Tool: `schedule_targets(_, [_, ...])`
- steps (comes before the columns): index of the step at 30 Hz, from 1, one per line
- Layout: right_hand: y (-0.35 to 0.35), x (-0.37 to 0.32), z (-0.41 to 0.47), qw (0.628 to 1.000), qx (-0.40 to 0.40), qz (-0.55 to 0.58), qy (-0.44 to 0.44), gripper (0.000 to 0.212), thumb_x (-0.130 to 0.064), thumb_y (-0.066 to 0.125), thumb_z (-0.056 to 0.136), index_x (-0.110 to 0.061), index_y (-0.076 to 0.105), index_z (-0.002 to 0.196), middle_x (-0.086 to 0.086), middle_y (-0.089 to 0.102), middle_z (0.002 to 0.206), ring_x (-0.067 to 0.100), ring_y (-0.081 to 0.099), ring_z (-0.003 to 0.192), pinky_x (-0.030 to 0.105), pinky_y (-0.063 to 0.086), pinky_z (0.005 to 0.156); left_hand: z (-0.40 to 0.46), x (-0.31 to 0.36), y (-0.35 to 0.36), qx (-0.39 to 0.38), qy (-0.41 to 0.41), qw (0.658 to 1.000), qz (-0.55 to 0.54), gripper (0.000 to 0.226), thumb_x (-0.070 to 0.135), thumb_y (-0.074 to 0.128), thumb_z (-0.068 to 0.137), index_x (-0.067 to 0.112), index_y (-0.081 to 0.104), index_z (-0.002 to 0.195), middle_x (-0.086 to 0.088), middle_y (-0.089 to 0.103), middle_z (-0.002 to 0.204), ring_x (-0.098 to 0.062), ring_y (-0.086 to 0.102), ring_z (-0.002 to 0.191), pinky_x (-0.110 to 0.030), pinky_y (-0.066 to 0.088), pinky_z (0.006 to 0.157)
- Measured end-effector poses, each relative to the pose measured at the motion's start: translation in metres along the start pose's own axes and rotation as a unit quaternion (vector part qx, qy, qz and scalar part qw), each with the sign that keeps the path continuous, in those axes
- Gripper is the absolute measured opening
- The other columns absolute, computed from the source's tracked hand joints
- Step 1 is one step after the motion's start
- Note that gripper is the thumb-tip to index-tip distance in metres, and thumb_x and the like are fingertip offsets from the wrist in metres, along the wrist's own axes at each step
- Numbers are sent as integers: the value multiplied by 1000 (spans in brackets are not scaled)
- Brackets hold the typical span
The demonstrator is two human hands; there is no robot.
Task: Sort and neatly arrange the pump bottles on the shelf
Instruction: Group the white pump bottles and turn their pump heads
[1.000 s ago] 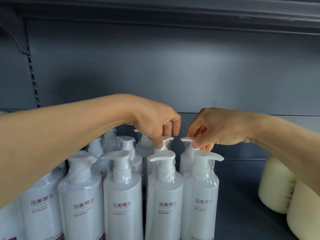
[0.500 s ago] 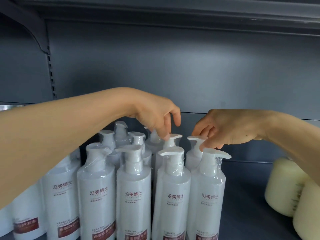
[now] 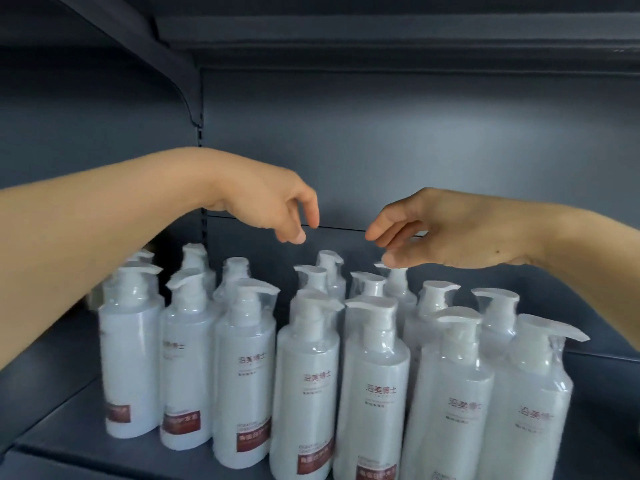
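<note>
**Both hands hovering over back-row pump heads, nothing held**

White pump bottles (image 3: 308, 386) stand upright in a loose cluster on the dark shelf (image 3: 79, 441), several rows deep, each wrapped in clear film. Front labels mostly face the camera; pump spouts point different ways, so the rows are not yet tidy by my read.

Left hand (image 3: 273, 209) hangs above the middle of the cluster, fingers curled downward with thumb and forefinger slightly apart, touching nothing. Clear gap between its fingertips (image 3: 298, 237) and the pump tops below.

Right hand (image 3: 446, 233) reaches in from the right, fingers loosely spread. Its lowest fingertip sits right at the pump head of a back-row bottle (image 3: 394, 282); contact or just above, cannot tell, motion blur. No pinch closed on it.

Key relation: that back-row bottle lies directly under the right fingertips, long axis vertical, so the right hand is nearer and a straight drop onto the pump head would take it. The next pump over, back-centre (image 3: 330, 261), sits below and a little right of the left hand, further from it.

Containers: all bottles capped, pumps down, contents not visible through opaque white bodies. Shelf bare to the left of the cluster and at far right
</note>
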State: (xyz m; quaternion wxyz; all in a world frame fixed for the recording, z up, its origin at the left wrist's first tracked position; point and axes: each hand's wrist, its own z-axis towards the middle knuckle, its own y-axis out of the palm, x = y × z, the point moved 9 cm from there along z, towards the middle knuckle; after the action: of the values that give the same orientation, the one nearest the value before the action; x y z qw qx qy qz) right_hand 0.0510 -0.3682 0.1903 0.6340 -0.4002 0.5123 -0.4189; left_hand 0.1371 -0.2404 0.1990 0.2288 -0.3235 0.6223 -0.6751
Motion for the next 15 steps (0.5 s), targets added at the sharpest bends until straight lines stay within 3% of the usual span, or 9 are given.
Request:
schedule_targets(5, [25,-47,30,999,-22,-17,-17,30,-27,66,87,-30,61,117,-16,63,107,9,61,106,28,47,98,-20,-61,-5,-3,-33,999,8,23,22,63,89,27,60,111,0,70,105,-15,62,103,-28,44,87])
schedule_targets(8, [40,-73,50,999,-26,-19,-15,30,-26,65,88,-28,61,118,-15,63,108,11,62,106,30,48,99,-27,-95,-3,-14,-37,999,21,25,23,65,87,26,60,112,5,70,103,-13,62,100,-27,44,89])
schedule_targets(11, [59,-94,74,999,-36,-21,3,31,-27,63,89,-27,61,119,-14,64,113,10,61,108,25,48,96,-27,-124,1,-27,-31,999,33,26,24,68,85,27,61,111,10,68,103,-11,61,100,-28,46,94])
schedule_targets(14, [74,-111,96,997,-44,-49,26,25,-30,60,90,-25,65,115,-11,66,115,11,59,109,9,46,78,-23,-144,1,-18,-9,1000,15,26,23,69,84,27,63,110,10,64,109,-12,60,104,-31,45,97])
schedule_targets(15, [77,-116,101,997,-43,-58,34,20,-29,57,90,-22,67,107,-6,68,112,13,60,105,12,46,81,-20,-149,0,-6,1,1000,15,27,24,69,84,28,63,110,11,63,110,-13,59,104,-31,45,96])
